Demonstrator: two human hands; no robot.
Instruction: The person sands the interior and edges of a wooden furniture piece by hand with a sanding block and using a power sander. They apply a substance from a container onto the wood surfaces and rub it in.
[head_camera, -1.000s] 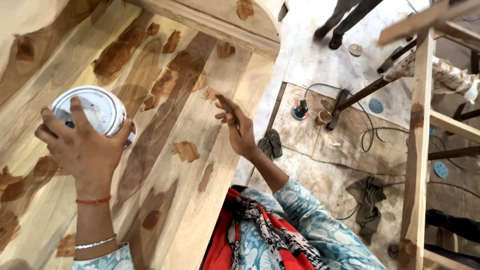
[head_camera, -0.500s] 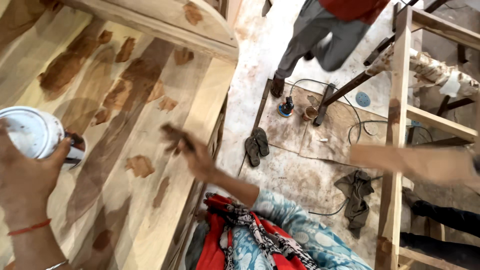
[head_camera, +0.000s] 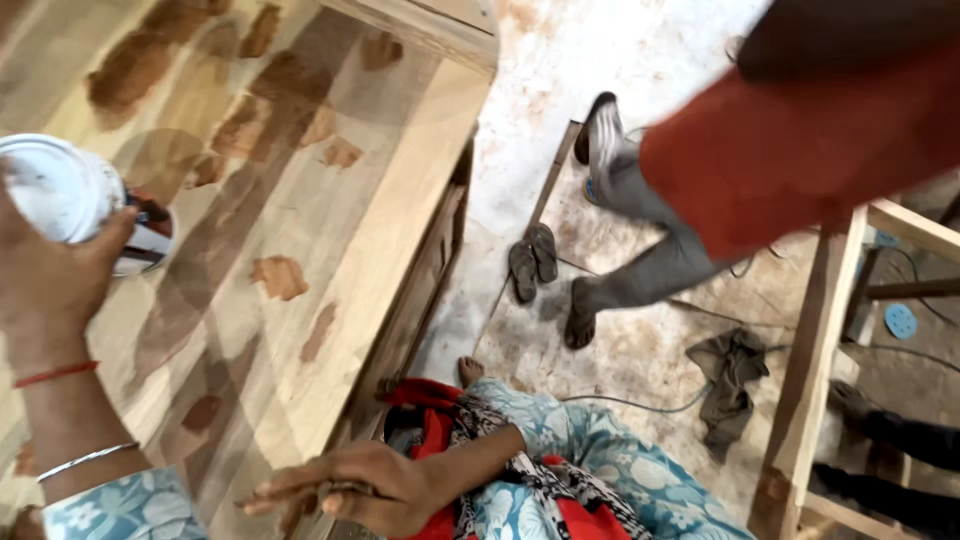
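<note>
My left hand (head_camera: 50, 270) grips a round can with a white lid (head_camera: 70, 195) over the left side of a pale wooden panel (head_camera: 330, 170). The panel carries several brown filler patches (head_camera: 280, 277). A red thread and a thin bangle circle that wrist. My right hand (head_camera: 360, 490) rests low at the panel's near edge, fingers stretched out leftward and nothing clearly held. Below it lie my blue floral sleeve and red cloth.
A person in a red top and grey trousers (head_camera: 680, 250) steps across the dusty floor at the upper right. A pair of sandals (head_camera: 533, 262), a dark rag (head_camera: 730, 370), a cable and a blue disc (head_camera: 900, 320) lie there. A wooden frame (head_camera: 815, 330) stands at right.
My right hand has dropped from the panel's middle to its near edge. The can hand has shifted left in view. The other person has walked closer, filling the upper right.
</note>
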